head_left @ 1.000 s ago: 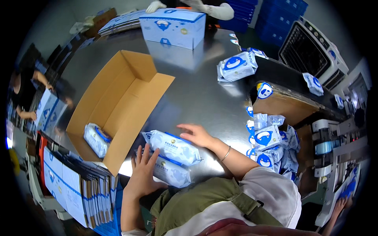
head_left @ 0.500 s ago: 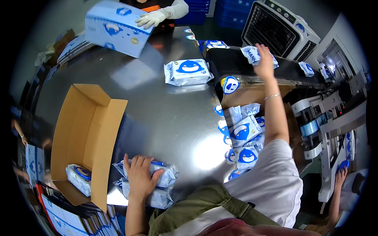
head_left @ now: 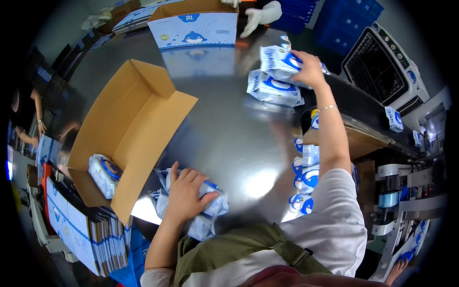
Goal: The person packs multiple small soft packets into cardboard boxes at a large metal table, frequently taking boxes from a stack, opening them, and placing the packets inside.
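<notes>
A white-and-blue soft pack of wipes point(head_left: 276, 61) is gripped in my right hand point(head_left: 308, 71), just over a similar wipes pack point(head_left: 273, 92) on the metal table; whether the two touch I cannot tell. My left hand point(head_left: 189, 193) lies with fingers spread on top of a wipes pack point(head_left: 217, 203) near the table's front edge. Under it is another pack point(head_left: 201, 227), partly hidden. An open brown cardboard box point(head_left: 126, 107) stands left of centre, with one wipes pack point(head_left: 103, 174) inside at its near end.
Across the table stands a white-and-blue printed box point(head_left: 196, 31) beside a co-worker's gloved hand point(head_left: 260, 18). A black conveyor belt point(head_left: 356, 98) runs at the right, carrying a pack point(head_left: 394, 118). More packs point(head_left: 306, 179) lie below the table's right edge. Flattened cartons point(head_left: 71, 222) stand lower left.
My right hand has brought a wipes pack leftward from the belt to the pack on the table. The co-worker's tilted box now stands upright on the table. My left hand stays on its packs.
</notes>
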Demonstrator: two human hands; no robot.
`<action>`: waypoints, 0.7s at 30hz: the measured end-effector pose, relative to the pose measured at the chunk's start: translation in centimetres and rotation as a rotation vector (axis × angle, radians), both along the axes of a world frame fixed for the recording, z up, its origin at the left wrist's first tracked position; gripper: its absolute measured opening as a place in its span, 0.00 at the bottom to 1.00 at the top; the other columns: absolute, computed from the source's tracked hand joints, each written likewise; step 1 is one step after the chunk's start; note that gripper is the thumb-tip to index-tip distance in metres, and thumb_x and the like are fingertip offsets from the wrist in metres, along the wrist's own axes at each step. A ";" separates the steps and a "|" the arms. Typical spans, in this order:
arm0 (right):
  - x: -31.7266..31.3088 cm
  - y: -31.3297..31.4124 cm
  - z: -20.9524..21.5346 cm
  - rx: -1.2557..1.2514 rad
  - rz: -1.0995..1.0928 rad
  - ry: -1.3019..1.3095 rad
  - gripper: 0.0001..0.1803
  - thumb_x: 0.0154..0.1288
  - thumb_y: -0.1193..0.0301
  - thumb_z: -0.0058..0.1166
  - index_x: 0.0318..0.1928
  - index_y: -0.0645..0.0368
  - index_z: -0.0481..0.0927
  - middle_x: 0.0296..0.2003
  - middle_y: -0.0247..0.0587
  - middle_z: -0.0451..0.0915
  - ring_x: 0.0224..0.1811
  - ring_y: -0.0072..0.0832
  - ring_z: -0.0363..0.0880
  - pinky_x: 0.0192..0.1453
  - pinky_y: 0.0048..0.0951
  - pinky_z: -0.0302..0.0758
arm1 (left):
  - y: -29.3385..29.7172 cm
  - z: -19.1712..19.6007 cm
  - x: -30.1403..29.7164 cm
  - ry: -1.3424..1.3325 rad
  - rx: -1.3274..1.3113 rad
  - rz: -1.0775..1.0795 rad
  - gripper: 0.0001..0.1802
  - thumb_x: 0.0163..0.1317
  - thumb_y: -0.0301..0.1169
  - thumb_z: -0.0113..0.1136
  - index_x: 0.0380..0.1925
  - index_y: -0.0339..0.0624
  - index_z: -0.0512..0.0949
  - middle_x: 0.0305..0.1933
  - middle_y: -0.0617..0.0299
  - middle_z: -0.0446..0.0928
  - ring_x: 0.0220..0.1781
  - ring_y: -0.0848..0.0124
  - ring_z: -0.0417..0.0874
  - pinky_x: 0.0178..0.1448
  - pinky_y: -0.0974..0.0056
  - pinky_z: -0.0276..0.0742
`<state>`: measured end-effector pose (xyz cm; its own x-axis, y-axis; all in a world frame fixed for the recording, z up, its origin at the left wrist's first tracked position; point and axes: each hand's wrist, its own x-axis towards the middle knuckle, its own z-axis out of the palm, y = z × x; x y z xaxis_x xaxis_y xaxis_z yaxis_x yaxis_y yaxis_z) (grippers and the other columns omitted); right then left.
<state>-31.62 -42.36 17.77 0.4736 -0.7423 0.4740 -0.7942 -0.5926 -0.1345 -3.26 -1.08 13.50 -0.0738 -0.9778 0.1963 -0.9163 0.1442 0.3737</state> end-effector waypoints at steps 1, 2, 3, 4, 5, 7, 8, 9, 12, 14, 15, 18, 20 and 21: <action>1.0 -0.7 -0.8 0.174 0.041 -0.045 0.46 0.25 0.69 0.70 0.58 0.46 0.77 0.57 0.48 0.75 0.61 0.45 0.71 0.68 0.43 0.64 | -0.2 -0.1 0.0 0.001 -0.005 -0.014 0.30 0.54 0.59 0.58 0.39 0.43 0.79 0.42 0.59 0.78 0.53 0.58 0.75 0.72 0.40 0.47; 1.8 -1.2 -1.7 0.347 0.081 -0.094 0.46 0.26 0.69 0.70 0.58 0.46 0.78 0.56 0.49 0.76 0.61 0.45 0.71 0.67 0.40 0.66 | -0.5 0.0 -0.1 0.002 -0.009 -0.031 0.30 0.54 0.59 0.58 0.39 0.43 0.79 0.42 0.59 0.78 0.53 0.58 0.75 0.72 0.40 0.47; 3.7 -0.6 -1.5 0.334 0.007 -0.044 0.43 0.27 0.69 0.70 0.56 0.51 0.79 0.52 0.53 0.79 0.56 0.46 0.75 0.63 0.35 0.71 | -0.4 0.3 -0.1 0.011 0.000 -0.030 0.29 0.54 0.58 0.59 0.39 0.43 0.79 0.41 0.59 0.78 0.52 0.58 0.75 0.72 0.40 0.47; 4.6 0.2 -0.9 0.355 0.035 -0.022 0.43 0.27 0.69 0.69 0.56 0.52 0.80 0.50 0.54 0.80 0.55 0.46 0.76 0.62 0.35 0.71 | -0.4 0.2 0.0 0.005 -0.006 -0.034 0.29 0.54 0.58 0.59 0.39 0.43 0.79 0.41 0.59 0.78 0.52 0.58 0.75 0.72 0.40 0.47; 5.1 1.4 -0.4 0.377 0.060 0.000 0.42 0.27 0.69 0.69 0.55 0.53 0.80 0.49 0.54 0.81 0.53 0.47 0.77 0.61 0.35 0.72 | -0.3 0.1 0.2 -0.003 -0.012 -0.042 0.29 0.54 0.58 0.59 0.39 0.43 0.79 0.41 0.59 0.78 0.52 0.58 0.75 0.72 0.40 0.47; 5.6 4.5 0.0 0.448 0.139 0.041 0.41 0.28 0.69 0.69 0.54 0.57 0.80 0.49 0.53 0.81 0.52 0.47 0.79 0.60 0.34 0.73 | -0.1 -0.5 0.2 0.021 -0.054 -0.046 0.28 0.55 0.57 0.59 0.39 0.42 0.79 0.40 0.59 0.77 0.51 0.58 0.75 0.71 0.40 0.48; 5.5 6.6 0.1 0.490 0.230 0.009 0.41 0.28 0.69 0.69 0.54 0.57 0.80 0.49 0.53 0.81 0.52 0.47 0.79 0.59 0.33 0.73 | 0.0 -0.6 0.4 0.018 -0.063 -0.047 0.27 0.55 0.56 0.59 0.39 0.42 0.79 0.40 0.59 0.77 0.51 0.58 0.75 0.71 0.40 0.49; 5.4 9.6 0.6 0.508 0.290 0.011 0.40 0.31 0.68 0.69 0.55 0.58 0.79 0.50 0.53 0.80 0.53 0.46 0.78 0.60 0.34 0.72 | 0.2 -0.6 0.5 0.023 -0.071 -0.047 0.27 0.55 0.56 0.60 0.39 0.42 0.79 0.40 0.59 0.77 0.51 0.58 0.75 0.71 0.40 0.49; 4.5 20.7 -0.5 0.189 0.374 0.102 0.42 0.42 0.70 0.67 0.63 0.49 0.71 0.64 0.58 0.65 0.69 0.51 0.61 0.74 0.52 0.53 | 0.8 -0.6 0.4 0.025 -0.064 -0.048 0.26 0.54 0.54 0.61 0.38 0.41 0.79 0.39 0.58 0.76 0.50 0.58 0.75 0.71 0.39 0.50; 3.9 27.7 -1.4 0.152 0.302 0.223 0.49 0.35 0.73 0.71 0.65 0.43 0.68 0.66 0.54 0.63 0.70 0.54 0.59 0.73 0.51 0.55 | 0.5 -0.7 0.2 0.015 -0.054 -0.077 0.25 0.54 0.53 0.61 0.38 0.41 0.79 0.39 0.58 0.76 0.50 0.58 0.75 0.71 0.39 0.49; 3.8 29.2 -1.8 0.157 0.285 0.189 0.50 0.34 0.72 0.72 0.65 0.42 0.68 0.65 0.54 0.63 0.69 0.54 0.59 0.72 0.51 0.57 | 0.3 -0.5 0.1 0.024 -0.044 -0.100 0.25 0.54 0.52 0.62 0.39 0.41 0.79 0.39 0.57 0.76 0.51 0.57 0.74 0.71 0.39 0.49; 4.5 28.9 -2.7 0.167 0.266 0.114 0.52 0.30 0.67 0.74 0.64 0.43 0.68 0.63 0.54 0.66 0.66 0.52 0.64 0.67 0.47 0.65 | 0.8 -0.8 0.2 0.016 -0.028 -0.094 0.26 0.53 0.52 0.62 0.40 0.41 0.79 0.42 0.57 0.77 0.53 0.56 0.73 0.71 0.39 0.48; 5.4 25.0 -2.5 0.226 0.279 -0.008 0.51 0.29 0.64 0.75 0.63 0.44 0.69 0.59 0.56 0.71 0.61 0.52 0.70 0.63 0.43 0.69 | 2.3 0.0 0.7 0.006 -0.117 -0.087 0.28 0.51 0.50 0.66 0.45 0.41 0.77 0.47 0.54 0.76 0.56 0.55 0.72 0.70 0.39 0.51; 5.7 23.1 -1.1 0.475 0.194 0.008 0.51 0.31 0.61 0.75 0.63 0.49 0.69 0.57 0.56 0.73 0.59 0.50 0.72 0.62 0.41 0.71 | 3.9 1.5 0.7 0.018 -0.133 -0.063 0.29 0.50 0.48 0.67 0.46 0.40 0.76 0.47 0.53 0.76 0.57 0.55 0.72 0.69 0.39 0.52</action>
<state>-25.87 -19.27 16.62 0.6263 -0.7730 0.1013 -0.6777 -0.6040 -0.4194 -2.52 2.83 14.97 -0.1294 -0.9365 0.3259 -0.8970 0.2507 0.3640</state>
